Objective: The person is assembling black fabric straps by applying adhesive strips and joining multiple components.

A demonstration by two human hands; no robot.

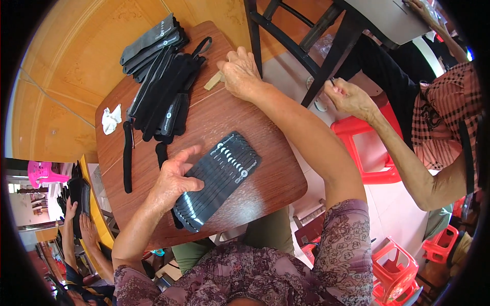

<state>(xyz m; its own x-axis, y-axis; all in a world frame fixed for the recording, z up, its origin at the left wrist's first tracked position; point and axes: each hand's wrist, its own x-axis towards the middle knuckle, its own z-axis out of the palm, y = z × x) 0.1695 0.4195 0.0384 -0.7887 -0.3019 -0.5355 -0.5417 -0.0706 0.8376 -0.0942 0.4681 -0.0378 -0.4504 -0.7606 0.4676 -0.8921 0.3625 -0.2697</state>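
Observation:
A fanned row of dark printed cards [217,178] lies across the near middle of the wooden table. My left hand [176,178] rests at their left side, its thumb on the cards and its other fingers stretched apart, so it is open. Farther away, near the table's right edge, my right hand [241,74] is closed, with its fingers curled. A short tan strip [212,81] sticks out from under that hand. My palm and part of the strip are hidden. Left of it lies a heap of black fabric sleeves [158,104] with card tags.
More grey cards [148,46] are stacked at the table's far left corner. A crumpled white tissue [111,119] and a black-handled tool [128,158] lie on the left. Beyond the table's right edge are a co-worker's hand [352,99] and a red stool [365,148].

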